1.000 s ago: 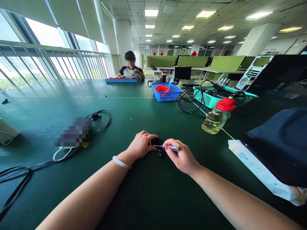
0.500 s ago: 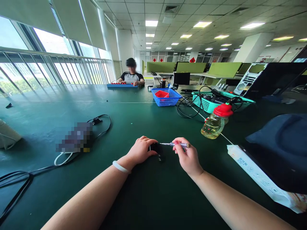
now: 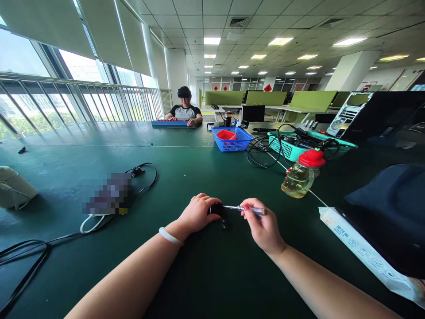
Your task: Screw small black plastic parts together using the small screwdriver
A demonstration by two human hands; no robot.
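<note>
My left hand [image 3: 199, 213] is closed around a small black object [image 3: 217, 210] on the dark green table [image 3: 186, 168]; its kind is hard to make out, and the palm covers part of it. In my right hand [image 3: 264, 223] is a screwdriver [image 3: 255, 210] with a pale translucent handle, pinched between thumb and fingers. Its thin metal shaft points left, and the tip meets the right side of the black object. Just below the object lie some tiny shiny pieces [image 3: 223, 224], too small to name.
Right of my hands stands a red-lidded bottle [image 3: 298, 177], with a white packet [image 3: 358, 248] nearer me. Farther back are a blue basket [image 3: 232, 144] and a green basket [image 3: 288, 150] of cables. Leftward lies a black cord [image 3: 63, 237]. A person [image 3: 186, 110] sits across the table.
The whole view has shifted slightly, with everything a little lower and to the right. Both hands keep their grips, and the screwdriver tip stays at the black object.
</note>
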